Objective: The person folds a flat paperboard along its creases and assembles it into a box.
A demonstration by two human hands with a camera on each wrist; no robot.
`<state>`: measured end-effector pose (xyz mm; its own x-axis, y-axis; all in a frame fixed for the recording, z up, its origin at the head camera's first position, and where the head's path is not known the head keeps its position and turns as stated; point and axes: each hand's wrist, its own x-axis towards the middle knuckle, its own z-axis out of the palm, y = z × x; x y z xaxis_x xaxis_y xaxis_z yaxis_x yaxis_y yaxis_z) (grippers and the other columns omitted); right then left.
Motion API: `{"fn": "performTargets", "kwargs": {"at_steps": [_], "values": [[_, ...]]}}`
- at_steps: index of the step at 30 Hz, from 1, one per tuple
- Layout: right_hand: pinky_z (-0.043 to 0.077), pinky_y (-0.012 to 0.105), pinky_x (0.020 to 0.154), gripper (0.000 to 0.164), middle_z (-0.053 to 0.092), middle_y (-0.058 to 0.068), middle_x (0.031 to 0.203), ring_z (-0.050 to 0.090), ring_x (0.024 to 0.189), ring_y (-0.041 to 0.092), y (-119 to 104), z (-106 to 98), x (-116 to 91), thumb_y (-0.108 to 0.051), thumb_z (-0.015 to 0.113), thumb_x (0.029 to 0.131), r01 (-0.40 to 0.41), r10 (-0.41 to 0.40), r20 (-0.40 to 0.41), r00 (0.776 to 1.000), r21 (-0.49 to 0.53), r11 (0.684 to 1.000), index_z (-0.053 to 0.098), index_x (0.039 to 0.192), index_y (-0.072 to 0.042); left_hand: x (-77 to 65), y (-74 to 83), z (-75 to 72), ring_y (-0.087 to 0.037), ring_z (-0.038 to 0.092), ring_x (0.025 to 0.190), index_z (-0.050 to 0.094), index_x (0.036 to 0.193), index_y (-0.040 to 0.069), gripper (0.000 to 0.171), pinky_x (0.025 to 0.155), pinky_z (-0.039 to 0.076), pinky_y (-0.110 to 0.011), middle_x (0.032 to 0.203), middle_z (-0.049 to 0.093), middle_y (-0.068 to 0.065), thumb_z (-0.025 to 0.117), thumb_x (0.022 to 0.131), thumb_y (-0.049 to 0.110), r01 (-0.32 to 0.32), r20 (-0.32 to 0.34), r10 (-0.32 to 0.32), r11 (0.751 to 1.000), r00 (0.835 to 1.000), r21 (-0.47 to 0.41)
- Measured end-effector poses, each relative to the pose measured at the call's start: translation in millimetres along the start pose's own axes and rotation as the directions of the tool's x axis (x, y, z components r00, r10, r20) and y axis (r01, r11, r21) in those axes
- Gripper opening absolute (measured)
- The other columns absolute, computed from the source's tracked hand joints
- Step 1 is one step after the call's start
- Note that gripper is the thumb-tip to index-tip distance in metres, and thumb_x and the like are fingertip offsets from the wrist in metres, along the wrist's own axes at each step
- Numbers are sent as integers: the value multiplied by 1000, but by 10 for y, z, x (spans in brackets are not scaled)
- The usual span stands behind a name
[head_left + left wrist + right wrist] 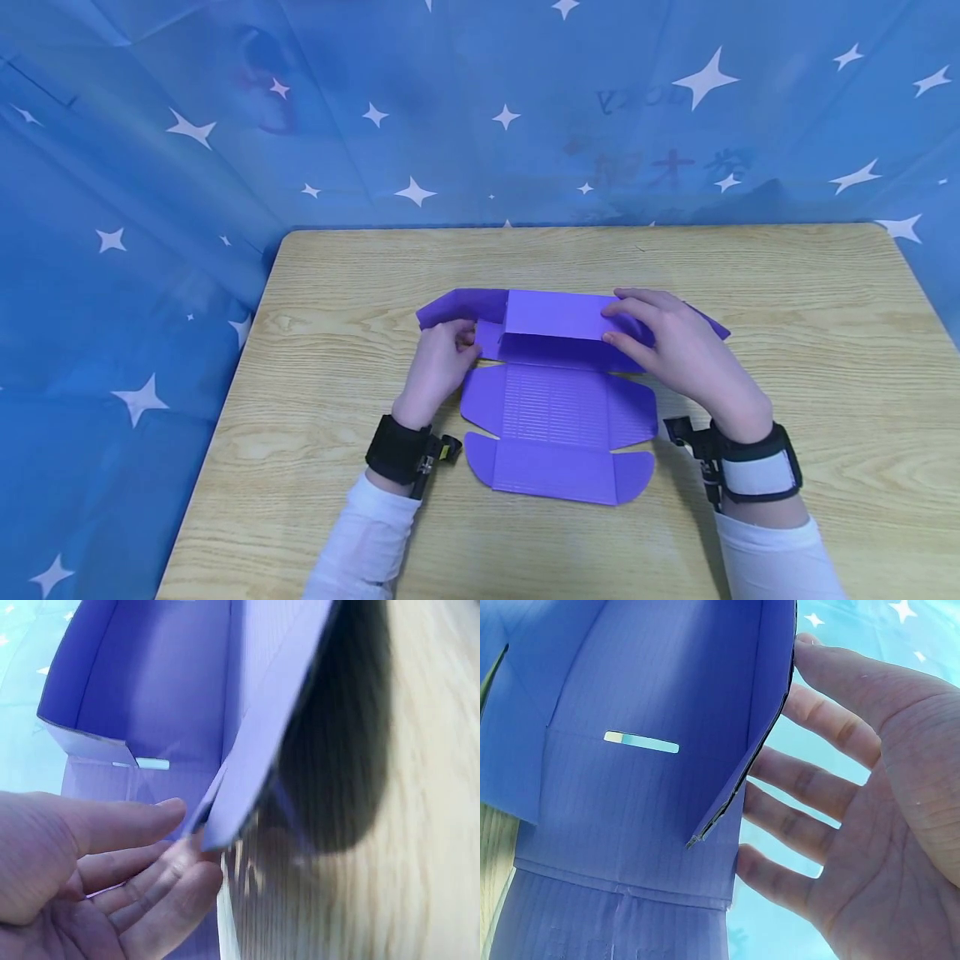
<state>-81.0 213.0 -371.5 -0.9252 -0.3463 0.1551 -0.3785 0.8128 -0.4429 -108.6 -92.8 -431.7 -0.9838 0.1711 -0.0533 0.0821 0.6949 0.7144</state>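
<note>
A purple cardboard box point(557, 404), partly folded, lies on the table with its near panels flat and its far part raised. At its far left, my left hand point(438, 367) is beside a side flap point(259, 742). The thumb and fingers are apart there, with fingertips by the flap's corner. My right hand point(682, 346) reaches over the raised panel point(558, 314) from the right. In the right wrist view, its thumb tip touches the cardboard edge while the fairly straight fingers lie along the outer side. A narrow slot point(651, 743) shows in the cardboard.
The wooden tabletop point(315, 392) extends around the box. A blue curtain with white stars point(450, 108) hangs behind the table and on the left. Each wrist wears a black strap point(399, 450) with a small camera.
</note>
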Motion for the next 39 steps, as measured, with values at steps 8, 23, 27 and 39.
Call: {"fn": "performTargets", "kwargs": {"at_steps": [8,23,27,39], "values": [[51,63,110,30,66,26,140,63,131,47,6,3,-3,-20,77,97,6,-6,-4,1000,5,1000,74,124,-8,3,55,27,-27,77,88,75,120,-4,29,78,63,-37,97,79,-16,75,92,2,5,-5,-5,999,1000,-45],[51,63,110,30,66,26,140,63,131,47,1,-2,-2,-19,77,97,8,-8,-1,1000,8,1000,74,125,-7,-31,154,40,-27,82,88,75,123,-4,31,80,66,-38,102,82,-17,77,92,4,-52,30,56,991,998,-126],[51,63,110,31,66,26,141,63,131,47,-3,-2,2,-20,77,97,11,-11,-1,1000,5,1000,74,125,-7,-45,176,46,-27,81,90,75,125,-3,32,80,66,-37,105,82,-17,76,93,4,-81,27,84,992,996,-100],[51,63,110,32,66,25,142,62,133,46,-21,-12,-3,-19,77,97,5,-5,27,1000,2,1000,74,126,-6,-61,206,85,-29,80,95,73,126,-5,33,85,66,-39,112,80,-19,74,94,1,-158,34,159,987,987,-44]]}}
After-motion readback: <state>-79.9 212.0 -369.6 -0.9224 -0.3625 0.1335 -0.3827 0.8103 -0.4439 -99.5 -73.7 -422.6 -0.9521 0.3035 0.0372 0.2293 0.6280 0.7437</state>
